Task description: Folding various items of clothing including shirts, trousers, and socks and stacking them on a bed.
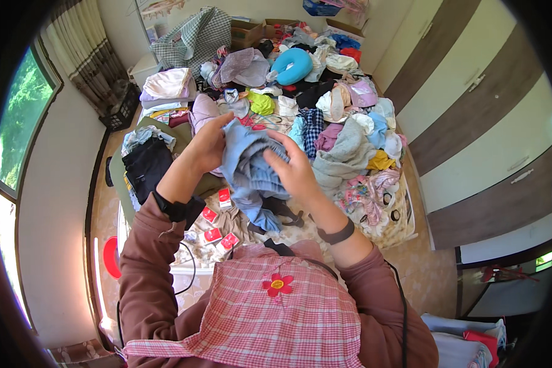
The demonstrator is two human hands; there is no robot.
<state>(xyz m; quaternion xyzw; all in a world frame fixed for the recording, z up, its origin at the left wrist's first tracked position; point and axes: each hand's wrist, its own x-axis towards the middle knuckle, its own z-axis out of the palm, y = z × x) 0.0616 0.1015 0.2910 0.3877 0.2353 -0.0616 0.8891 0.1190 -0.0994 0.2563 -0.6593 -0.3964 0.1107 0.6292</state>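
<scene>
A crumpled light-blue garment [245,161] with a gathered elastic band hangs between my two hands above the near part of the bed. On its left edge my left hand [214,140] grips the cloth, with the fingers mostly hidden behind it. My right hand [292,168] holds the gathered band at the right side, thumb and fingers around the fabric. The garment's lower part droops toward the pale fleecy bed cover [300,232]. Just beneath it lie some dark cloth pieces and several small red-and-white boxes [212,235].
A large heap of mixed clothes covers the bed, with a turquoise neck pillow [292,66] and a grey knit garment [345,153]. Folded clothes [167,84] are stacked at left, near black garments [146,173]. A striped wardrobe [472,104] stands right; a red basin [111,257] sits on the floor.
</scene>
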